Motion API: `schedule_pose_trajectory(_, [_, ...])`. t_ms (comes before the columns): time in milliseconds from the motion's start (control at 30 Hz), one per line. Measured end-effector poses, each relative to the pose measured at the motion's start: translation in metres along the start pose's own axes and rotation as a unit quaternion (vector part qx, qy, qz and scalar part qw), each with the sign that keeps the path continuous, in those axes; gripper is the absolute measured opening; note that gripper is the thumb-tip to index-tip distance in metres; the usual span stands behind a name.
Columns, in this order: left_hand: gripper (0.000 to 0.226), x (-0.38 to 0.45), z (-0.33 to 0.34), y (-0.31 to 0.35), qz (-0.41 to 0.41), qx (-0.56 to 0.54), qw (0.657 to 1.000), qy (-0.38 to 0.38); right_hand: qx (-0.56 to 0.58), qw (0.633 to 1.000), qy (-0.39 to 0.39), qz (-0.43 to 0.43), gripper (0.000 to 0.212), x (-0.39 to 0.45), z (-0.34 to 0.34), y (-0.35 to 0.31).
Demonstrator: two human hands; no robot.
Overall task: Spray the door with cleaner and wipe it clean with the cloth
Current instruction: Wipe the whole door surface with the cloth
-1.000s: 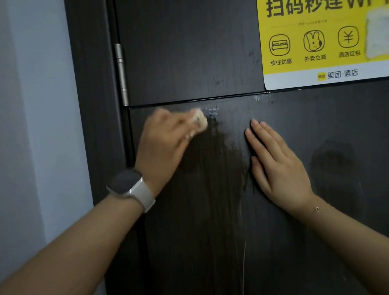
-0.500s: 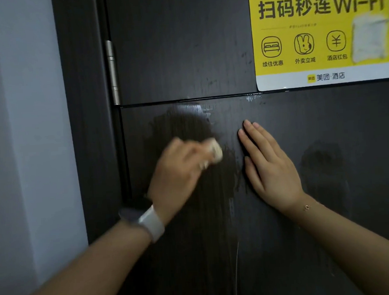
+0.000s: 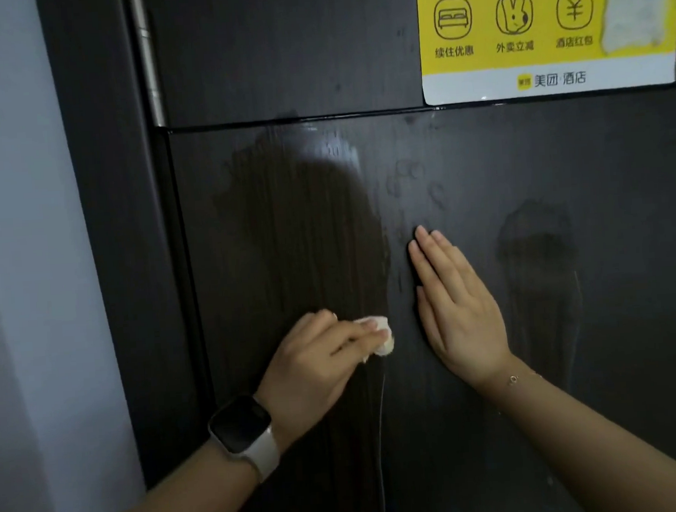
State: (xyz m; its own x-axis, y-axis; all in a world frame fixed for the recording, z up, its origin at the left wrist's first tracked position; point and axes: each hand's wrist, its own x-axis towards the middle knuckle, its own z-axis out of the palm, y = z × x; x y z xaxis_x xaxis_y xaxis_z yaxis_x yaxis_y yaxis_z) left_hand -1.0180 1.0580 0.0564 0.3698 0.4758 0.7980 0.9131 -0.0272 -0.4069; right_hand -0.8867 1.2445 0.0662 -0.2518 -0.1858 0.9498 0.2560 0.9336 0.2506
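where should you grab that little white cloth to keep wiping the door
Hold the cloth as the left hand does: pinch the wad's back from the left, leaving its face against the door. It's small and bunched, so fingertips suit it.

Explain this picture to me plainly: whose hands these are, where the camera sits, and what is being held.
No machine here: these are a person's two bare hands, filmed by a wide camera worn on the head, looking forward and down. That is the only view. In front stands a dark door, with a hinge at its left edge and a yellow sticker at the top right. The left hand, with a watch on its wrist, pinches a small white cloth against the door at the foot of a wet streaked patch. The right hand rests flat on the door, fingers straight, holding nothing. A spray bottle is not in view.
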Motion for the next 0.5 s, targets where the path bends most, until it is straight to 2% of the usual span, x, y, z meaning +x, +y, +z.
schedule_pose_trajectory(133, [0.027,0.085,-0.019,-0.023,-0.072,0.024,0.987,0.145,0.014,0.996,0.050,0.079,0.047,-0.002,0.001,-0.001])
schedule_pose_trajectory(200, [0.026,0.126,-0.026,-0.031,-0.096,0.018,0.980,0.174,0.014,0.993,0.059,0.097,0.046,-0.004,0.001,-0.001])
schedule_pose_trajectory(333, [0.029,0.124,-0.018,-0.025,-0.083,0.030,0.984,0.152,0.019,0.994,0.056,0.090,0.046,-0.004,0.003,0.000])
schedule_pose_trajectory(500, [0.032,0.015,0.024,0.013,-0.038,0.004,0.998,0.055,0.019,0.995,0.050,0.088,0.045,-0.014,0.003,0.002])
